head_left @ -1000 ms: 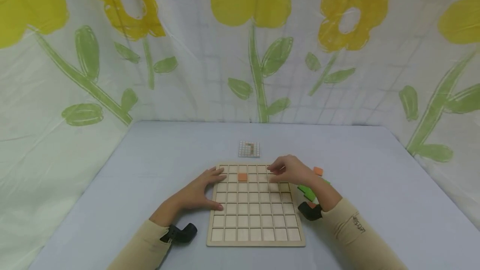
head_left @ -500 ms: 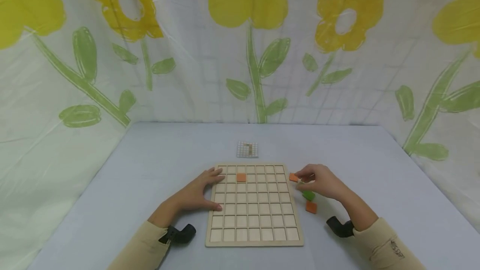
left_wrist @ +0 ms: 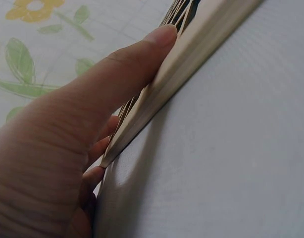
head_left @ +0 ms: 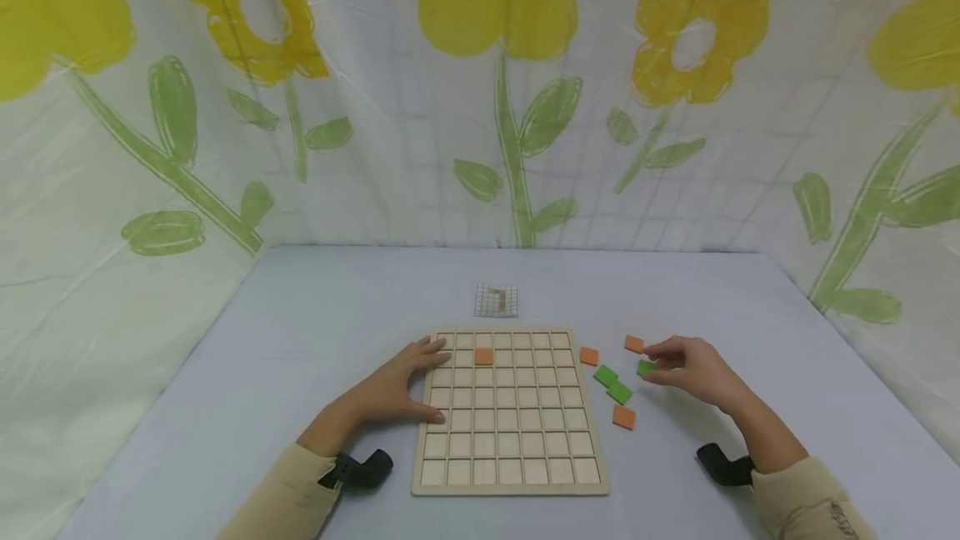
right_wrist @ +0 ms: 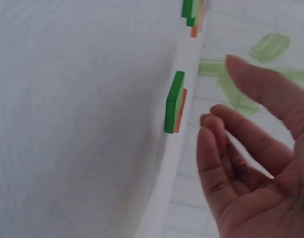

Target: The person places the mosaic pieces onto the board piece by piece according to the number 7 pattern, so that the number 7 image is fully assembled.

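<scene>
A wooden grid board (head_left: pixel 510 490) lies on the table with one orange square tile (head_left: pixel 483 356) in its upper part. My left hand (head_left: pixel 393 382) rests along the board's left edge, thumb and fingers spread over the rim; the left wrist view shows the thumb (left_wrist: pixel 127 64) lying on the frame. To the right of the board, my right hand (head_left: pixel 693 369) hovers by a green tile (head_left: pixel 645 367), its thumb and fingers parted. In the right wrist view that green tile (right_wrist: pixel 174 104) stands clear of the fingers, and nothing is held.
Between board and right hand lie two touching green tiles (head_left: pixel 618 392), an orange tile (head_left: pixel 589 356) and a second orange tile (head_left: pixel 623 417). Another orange tile (head_left: pixel 633 344) lies beyond the fingers. A small patterned grid card (head_left: pixel 496 300) lies behind the board. A flowered curtain (head_left: pixel 375 148) hangs behind.
My right hand has moved from above the board's upper right, past the nearer tiles, to the green tile farther right. The left hand has stayed on the board's edge.
</scene>
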`<move>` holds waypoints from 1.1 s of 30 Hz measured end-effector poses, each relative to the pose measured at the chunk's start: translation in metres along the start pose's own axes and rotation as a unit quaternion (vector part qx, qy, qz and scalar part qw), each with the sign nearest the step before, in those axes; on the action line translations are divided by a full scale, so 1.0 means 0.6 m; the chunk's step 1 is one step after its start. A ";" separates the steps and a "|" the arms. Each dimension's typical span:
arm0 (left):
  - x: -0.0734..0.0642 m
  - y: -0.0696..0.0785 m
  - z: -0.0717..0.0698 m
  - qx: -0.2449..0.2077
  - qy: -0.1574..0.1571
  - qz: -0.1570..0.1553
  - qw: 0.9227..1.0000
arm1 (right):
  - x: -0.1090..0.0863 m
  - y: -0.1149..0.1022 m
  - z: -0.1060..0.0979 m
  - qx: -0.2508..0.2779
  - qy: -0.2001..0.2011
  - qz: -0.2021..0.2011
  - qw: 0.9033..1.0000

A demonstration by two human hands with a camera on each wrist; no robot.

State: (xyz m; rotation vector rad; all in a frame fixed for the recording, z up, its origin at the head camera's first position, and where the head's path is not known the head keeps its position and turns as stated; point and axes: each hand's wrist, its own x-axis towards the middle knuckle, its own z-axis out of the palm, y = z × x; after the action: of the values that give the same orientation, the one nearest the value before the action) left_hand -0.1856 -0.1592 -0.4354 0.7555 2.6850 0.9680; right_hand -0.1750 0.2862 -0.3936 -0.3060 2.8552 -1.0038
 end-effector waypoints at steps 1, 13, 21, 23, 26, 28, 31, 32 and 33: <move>0.000 0.000 0.000 0.000 0.000 0.000 1.000 | 0.000 0.004 0.000 0.000 0.002 0.006 1.000; 0.001 -0.003 0.002 0.001 0.002 0.010 1.000 | 0.003 0.039 0.010 -0.007 0.009 0.033 0.999; 0.000 0.001 0.000 -0.002 0.001 0.004 1.000 | 0.008 0.039 0.009 -0.017 0.011 0.021 1.000; 0.000 0.001 0.000 0.000 0.002 0.003 1.000 | 0.010 0.038 0.009 -0.020 0.010 0.023 0.999; 0.000 0.001 0.000 0.001 0.002 0.003 1.000 | 0.012 0.036 0.007 -0.024 0.005 0.016 1.000; 0.000 0.001 0.000 -0.001 0.001 0.004 1.000 | 0.014 0.034 0.006 -0.023 0.002 0.011 1.000; 0.000 0.000 0.000 -0.001 0.001 0.006 1.000 | 0.020 0.028 0.005 -0.019 -0.001 0.004 1.000; 0.000 0.000 0.000 -0.001 0.001 0.006 1.000 | 0.021 0.026 0.005 -0.018 -0.002 0.001 1.000; 0.000 0.000 0.000 -0.002 0.001 0.007 1.000 | 0.023 0.023 0.004 -0.017 -0.003 -0.003 1.000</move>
State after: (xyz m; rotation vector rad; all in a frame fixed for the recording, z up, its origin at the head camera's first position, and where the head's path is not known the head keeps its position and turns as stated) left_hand -0.1854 -0.1591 -0.4353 0.7734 2.6827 0.9760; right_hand -0.1903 0.2919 -0.4045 -0.3188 2.8704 -0.9537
